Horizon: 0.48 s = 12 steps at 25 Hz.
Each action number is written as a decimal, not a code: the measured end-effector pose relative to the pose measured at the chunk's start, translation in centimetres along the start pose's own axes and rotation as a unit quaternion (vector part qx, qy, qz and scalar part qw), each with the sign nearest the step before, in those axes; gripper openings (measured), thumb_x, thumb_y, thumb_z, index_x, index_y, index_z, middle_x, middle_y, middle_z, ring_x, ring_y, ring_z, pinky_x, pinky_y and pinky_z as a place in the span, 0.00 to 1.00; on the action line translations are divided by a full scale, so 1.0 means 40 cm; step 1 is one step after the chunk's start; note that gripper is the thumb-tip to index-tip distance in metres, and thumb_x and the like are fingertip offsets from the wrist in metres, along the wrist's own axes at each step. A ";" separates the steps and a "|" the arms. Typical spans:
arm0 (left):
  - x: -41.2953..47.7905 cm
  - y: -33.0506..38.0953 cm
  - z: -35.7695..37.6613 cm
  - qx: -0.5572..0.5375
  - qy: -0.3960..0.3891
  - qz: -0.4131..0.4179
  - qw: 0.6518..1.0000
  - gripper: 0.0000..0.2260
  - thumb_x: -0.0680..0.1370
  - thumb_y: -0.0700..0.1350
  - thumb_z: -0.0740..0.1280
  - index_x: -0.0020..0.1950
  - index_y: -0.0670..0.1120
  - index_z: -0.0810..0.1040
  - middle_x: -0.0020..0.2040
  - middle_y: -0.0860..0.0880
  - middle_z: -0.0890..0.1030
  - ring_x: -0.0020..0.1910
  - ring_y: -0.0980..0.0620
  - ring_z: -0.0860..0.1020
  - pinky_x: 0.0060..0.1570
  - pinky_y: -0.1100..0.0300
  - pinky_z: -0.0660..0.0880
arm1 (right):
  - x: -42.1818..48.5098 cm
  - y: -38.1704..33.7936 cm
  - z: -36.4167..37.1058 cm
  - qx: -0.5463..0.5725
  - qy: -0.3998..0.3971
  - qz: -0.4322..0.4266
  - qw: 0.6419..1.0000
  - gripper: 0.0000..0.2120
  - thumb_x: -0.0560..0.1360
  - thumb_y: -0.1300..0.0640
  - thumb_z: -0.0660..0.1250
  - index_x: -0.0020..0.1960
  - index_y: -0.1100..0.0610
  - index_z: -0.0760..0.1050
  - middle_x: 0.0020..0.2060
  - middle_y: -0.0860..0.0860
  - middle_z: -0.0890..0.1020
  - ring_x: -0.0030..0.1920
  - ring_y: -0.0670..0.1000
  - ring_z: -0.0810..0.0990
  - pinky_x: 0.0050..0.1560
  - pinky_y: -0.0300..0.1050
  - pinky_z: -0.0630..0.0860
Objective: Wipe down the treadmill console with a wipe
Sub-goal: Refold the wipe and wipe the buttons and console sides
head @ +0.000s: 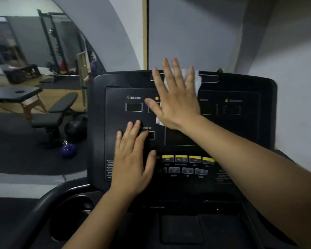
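The black treadmill console [241, 133] fills the middle of the view, with small display windows, yellow buttons and grey buttons. My right hand [174, 97] lies flat with spread, straight fingers and presses a white wipe [196, 81] against the console's upper middle. The wipe shows past the fingertips and again below the thumb; the rest is hidden under the palm. My left hand [133, 159] rests flat with straight fingers on the console's lower left, beside the PULSE label, and holds nothing.
A curved black handrail [48, 196] and a cup holder [74, 212] sit at the lower left. Left of the treadmill are a weight bench [57, 112], a blue kettlebell [68, 150], a black ball and a massage table [14, 92]. A grey wall stands close behind the console.
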<state>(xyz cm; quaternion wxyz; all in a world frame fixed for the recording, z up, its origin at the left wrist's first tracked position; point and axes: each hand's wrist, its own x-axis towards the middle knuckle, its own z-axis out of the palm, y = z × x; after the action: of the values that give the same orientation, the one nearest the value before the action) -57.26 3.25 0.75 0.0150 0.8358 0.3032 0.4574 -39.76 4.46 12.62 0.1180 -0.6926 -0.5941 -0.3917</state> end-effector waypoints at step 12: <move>-0.190 -0.103 -0.159 -0.052 0.100 -0.142 0.983 0.11 0.76 0.43 0.63 0.55 0.43 0.79 0.57 0.49 0.76 0.54 0.49 0.77 0.54 0.46 0.76 | 0.200 -0.400 -0.032 -0.038 -0.042 -0.294 0.954 0.32 0.77 0.33 0.40 0.70 0.46 0.68 0.65 0.53 0.76 0.68 0.58 0.68 0.69 0.65 0.51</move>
<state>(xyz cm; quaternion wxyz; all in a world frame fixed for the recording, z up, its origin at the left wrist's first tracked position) -67.23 1.06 -2.53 0.0930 0.7322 0.3945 0.5474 -55.02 13.75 14.12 -0.0535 -0.5066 -0.7609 -0.4020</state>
